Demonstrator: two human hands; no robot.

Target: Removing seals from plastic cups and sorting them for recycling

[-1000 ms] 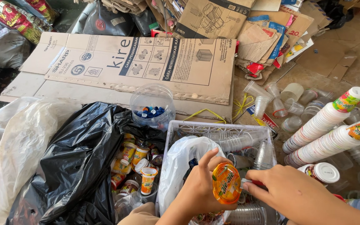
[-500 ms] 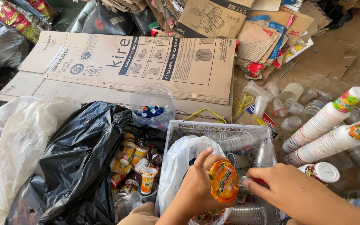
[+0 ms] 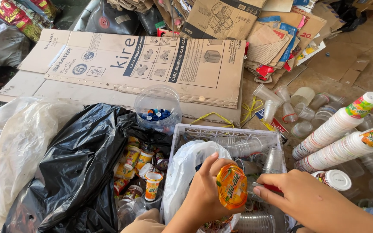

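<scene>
Two hands work on an orange cup over a white basket

The left hand (image 3: pixel 203 194) grips the orange cup (image 3: pixel 232 186) above the basket (image 3: pixel 178 138); the right hand (image 3: pixel 296 196) pinches something red, maybe a small tool, beside the cup

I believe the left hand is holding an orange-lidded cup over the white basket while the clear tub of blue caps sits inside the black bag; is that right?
Not quite: the head view shows the tub on the cardboard beside the black bag, not inside it. The left hand does hold the cup over the basket.
</scene>
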